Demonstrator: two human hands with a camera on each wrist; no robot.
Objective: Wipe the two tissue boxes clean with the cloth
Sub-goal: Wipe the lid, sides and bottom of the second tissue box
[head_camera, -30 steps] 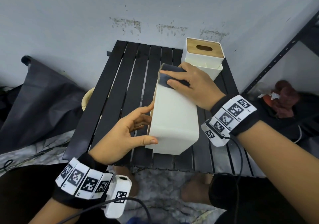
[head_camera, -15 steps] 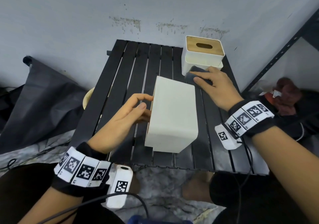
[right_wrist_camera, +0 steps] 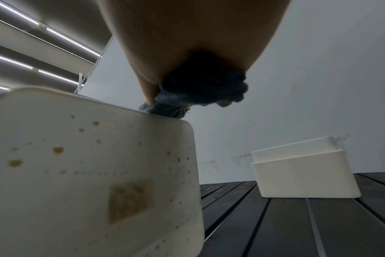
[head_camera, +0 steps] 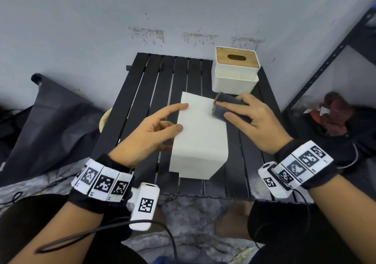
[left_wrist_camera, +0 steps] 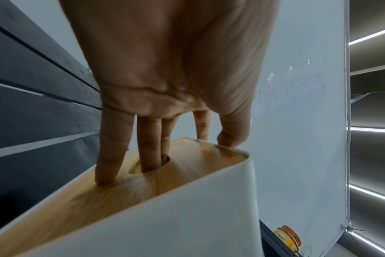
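The near white tissue box (head_camera: pixel 201 137) lies on its side on the black slatted table (head_camera: pixel 142 101), its wooden lid (left_wrist_camera: pixel 121 191) facing left. My left hand (head_camera: pixel 181 117) holds its left edge: thumb and forefinger rest on the top face, the other fingers (left_wrist_camera: pixel 112 147) are on the lid, two of them in the slot. My right hand (head_camera: pixel 222 110) grips a folded dark blue-grey cloth (head_camera: pixel 225 107) and presses it on the far right corner of the top face. The side (right_wrist_camera: pixel 88 165) that faces the right wrist view has brown spots. The far tissue box (head_camera: pixel 236 74) stands upright behind.
The wall runs close behind the table. A black bag (head_camera: pixel 50 125) lies to the left, and a dark metal shelf frame (head_camera: pixel 325 60) with a reddish bundle (head_camera: pixel 335 117) stands to the right. A pale round rim (head_camera: pixel 104 119) shows under the table's left edge.
My right hand slid the cloth off the box's far end toward the far box, then came back onto the far right corner. My left hand let go briefly and now holds the box again.
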